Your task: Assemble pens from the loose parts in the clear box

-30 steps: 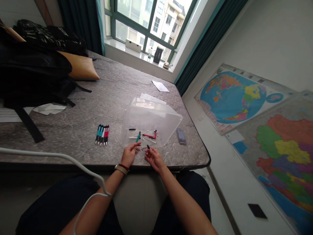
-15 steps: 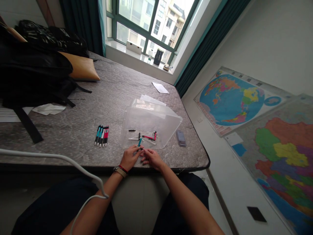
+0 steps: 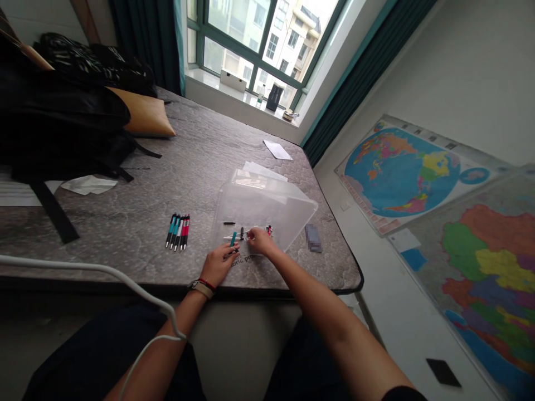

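My left hand [image 3: 218, 264] is closed around a pen part with a teal barrel [image 3: 233, 239], which points up and away from me. At the mouth of a clear plastic bin [image 3: 267, 203] lying on its side, my right hand [image 3: 261, 241] has its fingertips pinched together among loose pen parts; what they grip, if anything, is too small to make out. A black pen piece [image 3: 229, 223] lies inside the bin. Red and black parts [image 3: 269, 229] are partly hidden behind my right hand. Left of the bin, several assembled pens [image 3: 178, 231] in teal, white and red lie in a row.
A blurred grey object [image 3: 313, 238] lies right of the bin. White papers [image 3: 277, 149] rest farther back on the mattress [image 3: 196, 150]. A black backpack [image 3: 62, 122] and a tan cushion [image 3: 146, 114] sit at the left. A white cable [image 3: 108, 268] crosses the lower left foreground.
My right hand has left my left hand and moved forward to the loose parts in the bin. My left hand keeps the teal pen part. The view has shifted slightly.
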`<state>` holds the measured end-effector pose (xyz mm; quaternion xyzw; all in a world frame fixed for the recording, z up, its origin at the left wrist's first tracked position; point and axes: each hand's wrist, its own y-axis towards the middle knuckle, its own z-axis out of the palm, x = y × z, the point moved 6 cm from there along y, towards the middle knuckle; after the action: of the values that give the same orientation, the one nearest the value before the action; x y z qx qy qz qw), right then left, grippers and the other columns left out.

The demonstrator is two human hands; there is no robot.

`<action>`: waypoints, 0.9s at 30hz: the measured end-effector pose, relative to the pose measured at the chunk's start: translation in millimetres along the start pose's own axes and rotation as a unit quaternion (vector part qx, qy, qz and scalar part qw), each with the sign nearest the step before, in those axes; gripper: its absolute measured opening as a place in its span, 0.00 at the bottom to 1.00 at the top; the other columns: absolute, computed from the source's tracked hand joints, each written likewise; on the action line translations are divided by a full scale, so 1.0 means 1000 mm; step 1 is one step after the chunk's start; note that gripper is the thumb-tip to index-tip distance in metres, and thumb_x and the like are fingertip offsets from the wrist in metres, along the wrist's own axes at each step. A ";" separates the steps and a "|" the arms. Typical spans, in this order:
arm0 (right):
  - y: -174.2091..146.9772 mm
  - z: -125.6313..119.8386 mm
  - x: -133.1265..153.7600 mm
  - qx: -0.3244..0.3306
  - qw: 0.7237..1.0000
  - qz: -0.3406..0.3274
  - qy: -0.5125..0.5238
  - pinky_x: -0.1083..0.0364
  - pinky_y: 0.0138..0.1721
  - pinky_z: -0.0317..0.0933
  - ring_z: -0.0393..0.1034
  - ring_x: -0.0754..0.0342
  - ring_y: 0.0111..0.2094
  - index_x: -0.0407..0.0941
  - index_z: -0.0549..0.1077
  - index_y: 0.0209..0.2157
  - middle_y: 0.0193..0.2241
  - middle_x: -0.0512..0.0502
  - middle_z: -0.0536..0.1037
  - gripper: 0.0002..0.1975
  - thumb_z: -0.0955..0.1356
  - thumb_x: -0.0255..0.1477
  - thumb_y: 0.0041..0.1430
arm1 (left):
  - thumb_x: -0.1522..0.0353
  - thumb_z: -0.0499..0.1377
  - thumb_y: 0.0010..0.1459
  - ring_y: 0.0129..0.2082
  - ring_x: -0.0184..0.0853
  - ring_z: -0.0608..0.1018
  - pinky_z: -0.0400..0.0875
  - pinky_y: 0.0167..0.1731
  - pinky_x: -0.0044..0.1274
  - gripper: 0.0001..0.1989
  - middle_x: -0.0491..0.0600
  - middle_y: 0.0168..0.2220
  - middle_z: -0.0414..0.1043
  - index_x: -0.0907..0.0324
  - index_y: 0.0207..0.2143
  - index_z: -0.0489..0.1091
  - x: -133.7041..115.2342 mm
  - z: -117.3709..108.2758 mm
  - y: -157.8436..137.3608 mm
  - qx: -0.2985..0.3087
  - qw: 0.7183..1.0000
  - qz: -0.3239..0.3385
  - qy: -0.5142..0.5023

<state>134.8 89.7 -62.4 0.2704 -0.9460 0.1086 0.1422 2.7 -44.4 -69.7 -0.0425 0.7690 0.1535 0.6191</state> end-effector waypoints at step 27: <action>0.037 -0.010 -0.039 0.032 0.992 -0.010 -0.125 0.56 0.40 0.59 0.71 0.50 0.39 0.41 0.76 0.40 0.42 0.36 0.75 0.10 0.64 0.28 0.62 | 0.62 0.59 0.57 0.45 0.41 0.78 0.71 0.48 0.32 0.13 0.49 0.45 0.78 0.52 0.41 0.78 0.003 0.008 0.004 0.044 0.998 0.014 0.041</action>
<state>148.6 141.8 -70.7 0.2957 -0.9497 0.1022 0.0149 8.2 -37.9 -73.7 -0.0103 0.8004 0.1264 0.5860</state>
